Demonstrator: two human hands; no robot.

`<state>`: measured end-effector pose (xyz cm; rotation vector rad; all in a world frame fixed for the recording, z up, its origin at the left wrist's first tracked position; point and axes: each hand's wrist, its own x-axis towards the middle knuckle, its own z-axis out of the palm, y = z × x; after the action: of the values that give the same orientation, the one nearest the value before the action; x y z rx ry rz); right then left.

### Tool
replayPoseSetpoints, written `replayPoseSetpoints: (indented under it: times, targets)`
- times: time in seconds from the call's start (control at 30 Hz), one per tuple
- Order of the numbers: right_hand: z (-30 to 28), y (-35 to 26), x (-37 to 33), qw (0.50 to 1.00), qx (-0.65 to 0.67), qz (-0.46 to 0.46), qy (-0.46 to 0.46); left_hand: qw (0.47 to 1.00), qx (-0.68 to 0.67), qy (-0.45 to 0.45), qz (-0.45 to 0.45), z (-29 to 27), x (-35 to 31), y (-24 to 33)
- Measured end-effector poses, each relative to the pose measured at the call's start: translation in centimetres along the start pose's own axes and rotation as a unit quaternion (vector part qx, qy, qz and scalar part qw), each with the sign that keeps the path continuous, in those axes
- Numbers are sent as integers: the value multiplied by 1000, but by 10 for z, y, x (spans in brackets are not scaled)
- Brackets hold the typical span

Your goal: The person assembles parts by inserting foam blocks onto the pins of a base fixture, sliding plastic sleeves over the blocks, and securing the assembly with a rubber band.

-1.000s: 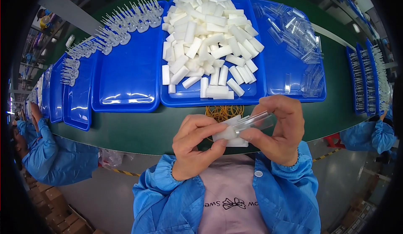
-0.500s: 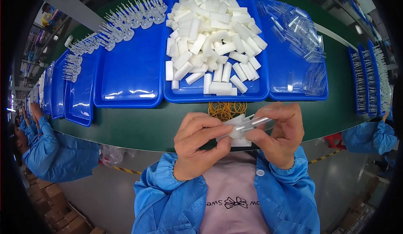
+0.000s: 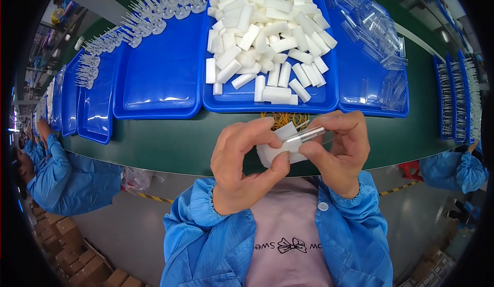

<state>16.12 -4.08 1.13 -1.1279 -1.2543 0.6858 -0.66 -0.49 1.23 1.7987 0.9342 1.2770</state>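
My right hand [image 3: 343, 150] pinches a clear tube [image 3: 312, 133] between thumb and fingers, tilted toward my left hand. At the tube's left end is a white, soft-looking piece [image 3: 292, 144], which my left hand [image 3: 244, 166] holds between thumb and curved index finger. Whether the white piece reaches inside the tube I cannot tell. More white material [image 3: 266, 156] lies around and under the fingertips, partly hidden by them. Just beyond the hands is a heap of yellow-brown rubber bands [image 3: 288, 119] on the green table.
A blue tray [image 3: 226, 104] piled with white pieces stands ahead, between a tray of clear tubes [image 3: 355, 104] and a blue tray [image 3: 157, 89] edged by upright thin-stemmed parts [image 3: 180, 1]. More trays line the left and right. Co-workers in blue sit at both sides.
My left index finger has lifted, widening its gap from the thumb. The tube has turned slightly in my right hand. The trays appear a little higher in the view.
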Motion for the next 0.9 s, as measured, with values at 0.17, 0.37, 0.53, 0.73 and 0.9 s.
replayPoseSetpoints:
  times: [0.17,0.37,0.53,0.73,0.9]
  targets:
    - [-11,2,3,995,62,70,-21,1000,7,0,27,-1,3,-6]
    - [-19,0,9,992,3,100,-71,997,46,-3,67,-5,4,-10]
    - [-17,3,2,971,112,205,-42,993,58,-17,97,-7,6,-11]
    - [-26,8,2,967,176,182,-16,996,-67,-12,61,-7,1,-21]
    - [-33,0,6,967,195,161,-18,936,-303,-55,-173,-11,-5,-21]
